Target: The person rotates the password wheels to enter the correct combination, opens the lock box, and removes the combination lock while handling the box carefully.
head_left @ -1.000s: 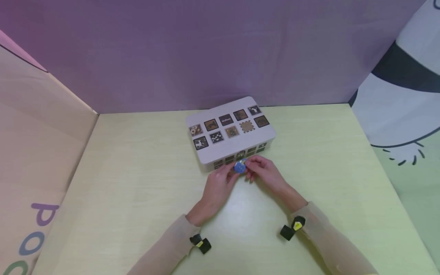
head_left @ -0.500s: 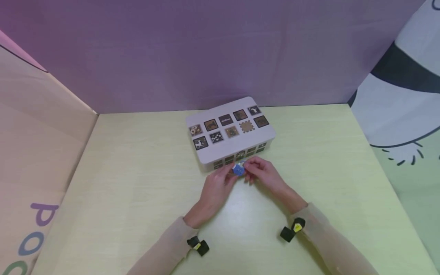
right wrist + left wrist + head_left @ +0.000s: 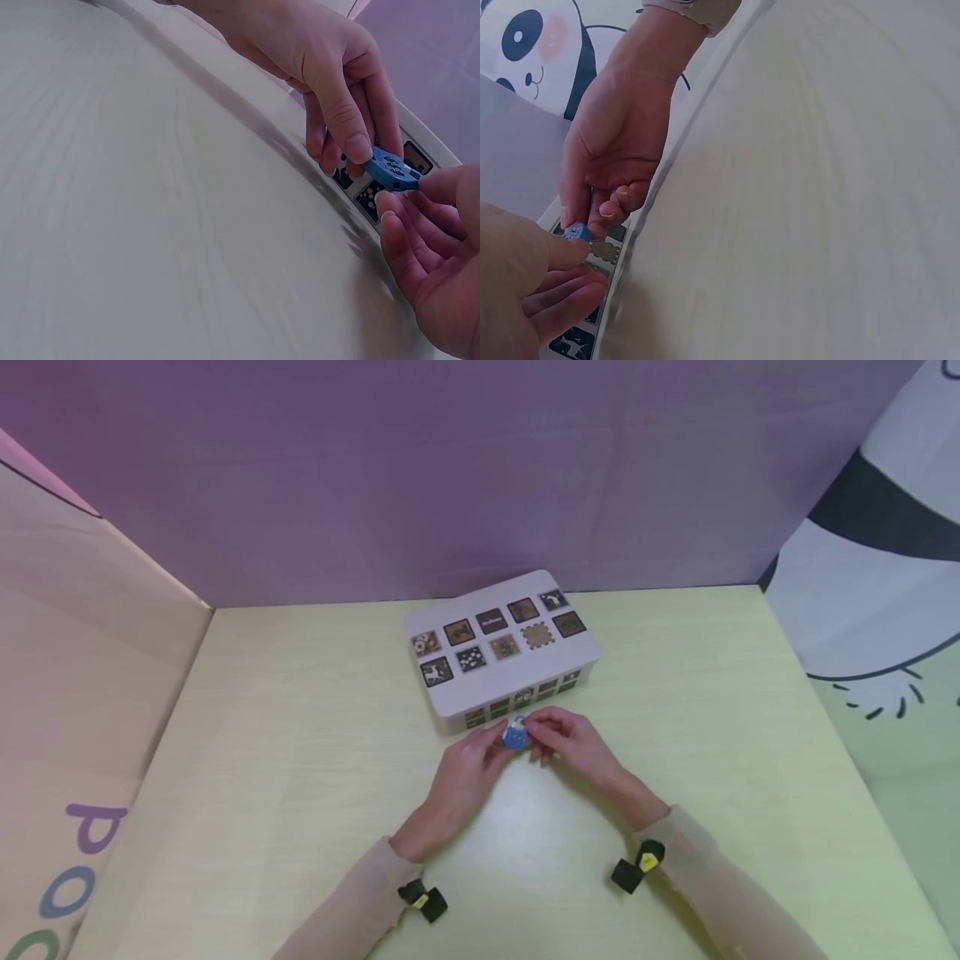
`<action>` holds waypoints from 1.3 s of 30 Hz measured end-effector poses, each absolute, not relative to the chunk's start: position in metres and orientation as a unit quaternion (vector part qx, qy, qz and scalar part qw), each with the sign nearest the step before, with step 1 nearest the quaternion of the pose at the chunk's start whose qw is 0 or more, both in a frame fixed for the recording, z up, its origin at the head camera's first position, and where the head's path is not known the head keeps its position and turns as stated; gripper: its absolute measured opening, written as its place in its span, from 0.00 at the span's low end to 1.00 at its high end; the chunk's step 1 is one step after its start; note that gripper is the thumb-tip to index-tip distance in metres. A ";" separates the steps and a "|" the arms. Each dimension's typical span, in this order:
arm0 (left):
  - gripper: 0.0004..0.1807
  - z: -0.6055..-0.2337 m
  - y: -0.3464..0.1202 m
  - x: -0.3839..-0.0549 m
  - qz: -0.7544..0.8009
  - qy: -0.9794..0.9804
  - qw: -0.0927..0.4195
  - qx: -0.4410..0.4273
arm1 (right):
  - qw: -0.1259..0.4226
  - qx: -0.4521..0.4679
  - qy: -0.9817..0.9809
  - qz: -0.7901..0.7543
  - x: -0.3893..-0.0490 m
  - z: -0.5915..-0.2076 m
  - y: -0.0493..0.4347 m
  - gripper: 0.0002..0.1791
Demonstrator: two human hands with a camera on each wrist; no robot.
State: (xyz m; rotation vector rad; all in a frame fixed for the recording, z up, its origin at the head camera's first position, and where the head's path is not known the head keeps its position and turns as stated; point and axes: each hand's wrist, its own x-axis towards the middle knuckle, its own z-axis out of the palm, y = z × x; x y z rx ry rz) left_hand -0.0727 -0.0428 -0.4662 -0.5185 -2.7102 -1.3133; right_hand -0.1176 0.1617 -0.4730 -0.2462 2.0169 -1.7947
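Note:
A small, flat, rounded blue piece with dark printed marks [image 3: 514,734] is held up between the two hands, just in front of a tin box. My left hand [image 3: 459,781] pinches it from the left, the thumb lying along its printed face in the right wrist view, where the blue piece [image 3: 388,169] shows largest. From the other side, thumb and fingertips of my right hand [image 3: 576,747] pinch its far edge, beside a small whitish part. In the left wrist view, fingers cover most of the blue piece [image 3: 577,232]. Its exact kind is unclear.
The white tin box [image 3: 487,689], lid on and patterned with dark square pictures, stands behind the hands. It rests on a pale wooden table [image 3: 300,760]. A purple backdrop [image 3: 375,485] rises at the table's far edge, with printed panels at both sides.
Both hands have drifted slightly left and toward the person, bringing the blue piece with them. The piece has changed its tilt a little between the fingers. The box stays put.

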 end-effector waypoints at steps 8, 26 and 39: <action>0.22 -0.468 -0.046 -0.072 -0.439 -0.882 0.040 -0.166 | 0.218 -0.102 0.746 -0.620 -0.114 -0.470 0.159 0.18; 0.17 -0.468 -0.052 -0.068 -0.445 -0.883 0.051 -0.139 | 0.162 -0.170 0.803 -0.548 -0.104 -0.473 0.150 0.26; 0.16 -0.470 -0.057 -0.065 -0.393 -0.909 0.062 -0.125 | 0.136 -0.199 0.819 -0.521 -0.102 -0.473 0.143 0.24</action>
